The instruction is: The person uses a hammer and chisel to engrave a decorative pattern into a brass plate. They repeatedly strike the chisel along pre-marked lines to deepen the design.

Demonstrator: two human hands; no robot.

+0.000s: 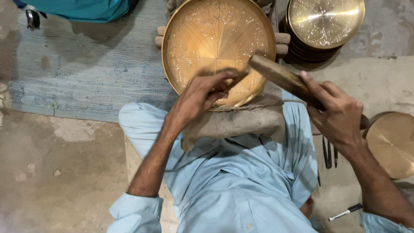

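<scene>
Reaching forward from a rolled pale-blue sleeve, the left hand point(199, 96) is bent at the wrist with its fingers curled tight around a thin chisel point(236, 80), whose tip rests on the lower part of the engraved brass tray point(215, 41); most of the tool is hidden inside the fist, so only a short dark length of it shows. The right hand point(338, 114) comes in from the lower right, forearm angled upward, fingers wrapped shut around the handle of a wooden mallet point(276, 74), with the index finger laid along the top; the mallet's rounded head hangs just above the chisel's upper end, and whether they touch cannot be told. The tray is tilted toward the person, its lower rim propped on a grey padded block point(241, 121) over the lap, and its upper edge is cut off by the frame. Behind it to the right a stack of plain brass plates point(325, 21) is also clipped at the top. Another brass disc point(394, 144) sits at the right edge, partly out of view. On the concrete floor point(56, 172) beside the right leg lie dark metal tools point(330, 153) and 1 black marker point(345, 212). A blue woven mat point(86, 73) covers the floor at the upper left.
</scene>
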